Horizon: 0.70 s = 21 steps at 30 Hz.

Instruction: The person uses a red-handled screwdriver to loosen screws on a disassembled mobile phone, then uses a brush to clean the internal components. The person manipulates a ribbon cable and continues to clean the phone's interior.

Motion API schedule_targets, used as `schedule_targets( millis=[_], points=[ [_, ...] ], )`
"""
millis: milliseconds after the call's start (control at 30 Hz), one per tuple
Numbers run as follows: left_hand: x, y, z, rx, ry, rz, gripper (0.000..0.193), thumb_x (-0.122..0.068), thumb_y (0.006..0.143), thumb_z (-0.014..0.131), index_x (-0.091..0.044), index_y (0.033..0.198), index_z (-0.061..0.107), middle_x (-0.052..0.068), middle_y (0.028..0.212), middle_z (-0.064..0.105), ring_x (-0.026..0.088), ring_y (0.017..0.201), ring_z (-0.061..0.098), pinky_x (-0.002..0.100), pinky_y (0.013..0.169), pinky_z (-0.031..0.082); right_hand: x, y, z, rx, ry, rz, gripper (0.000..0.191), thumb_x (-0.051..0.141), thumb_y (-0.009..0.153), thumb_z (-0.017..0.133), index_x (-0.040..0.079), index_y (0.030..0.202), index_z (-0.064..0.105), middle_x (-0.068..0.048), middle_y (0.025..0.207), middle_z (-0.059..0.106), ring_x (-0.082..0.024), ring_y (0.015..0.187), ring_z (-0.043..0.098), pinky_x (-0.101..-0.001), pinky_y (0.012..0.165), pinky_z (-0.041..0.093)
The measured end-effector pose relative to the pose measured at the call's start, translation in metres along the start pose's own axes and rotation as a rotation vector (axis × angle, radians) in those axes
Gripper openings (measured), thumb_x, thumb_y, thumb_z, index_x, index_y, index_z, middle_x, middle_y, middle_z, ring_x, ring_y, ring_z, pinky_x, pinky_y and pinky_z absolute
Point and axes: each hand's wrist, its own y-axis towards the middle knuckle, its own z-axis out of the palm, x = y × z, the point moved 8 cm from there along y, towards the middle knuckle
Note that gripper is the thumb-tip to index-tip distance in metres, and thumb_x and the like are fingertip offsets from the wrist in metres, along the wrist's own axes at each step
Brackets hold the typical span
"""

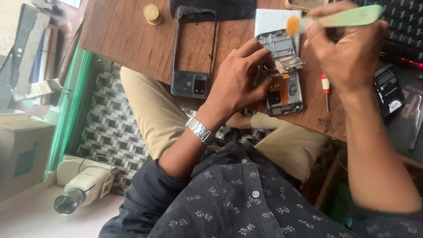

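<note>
Wood of the brown tabletop (132,31) carries everything. Beside my work lies an empty black plastic phone frame (194,48). My left hand (240,79) presses on the opened grey phone body (284,75), fingers closed against its edge. My right hand (348,48) grips a pale green brush with orange bristles (339,18) above it. A small red-handled screwdriver (325,90) rests nearby.

One head-worn camera looks steeply down, close over the wooden table (132,35) edge and lap.
</note>
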Motion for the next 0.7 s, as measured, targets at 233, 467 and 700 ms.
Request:
schedule_targets(
  millis=[233,467,700],
  points=[
    [-0.004,0.001,0.001,-0.014,0.001,0.001,0.021,-0.012,0.080,0.076,-0.009,0.099,0.068,0.007,0.108,0.063,0.030,0.093,0.064,0.041,0.083,0.054,-0.001,0.000,-0.004,0.071,-0.027,-0.003,0.003,-0.009,0.106,0.069,-0.008,0.108,0.071,-0.015,0.093,0.074,-0.019,0.081,0.074,-0.0284,0.071,0.061],
    [-0.003,-0.001,0.000,-0.019,-0.009,0.021,0.022,-0.013,0.079,0.077,-0.009,0.098,0.067,0.007,0.105,0.062,0.031,0.091,0.064,0.041,0.083,0.053,-0.011,0.003,-0.001,0.060,0.243,0.084,0.008,-0.007,0.109,0.065,-0.005,0.117,0.069,-0.014,0.108,0.074,-0.017,0.090,0.074,-0.0254,0.081,0.064],
    [-0.005,0.001,0.001,-0.022,-0.013,0.049,0.025,-0.013,0.080,0.077,-0.008,0.101,0.066,0.008,0.108,0.061,0.032,0.094,0.064,0.042,0.086,0.053,0.006,0.027,0.018,0.064,-0.329,-0.162,0.010,0.004,0.096,0.077,-0.004,0.101,0.072,-0.018,0.087,0.074,-0.026,0.076,0.074,-0.0371,0.068,0.058]
  ],
)
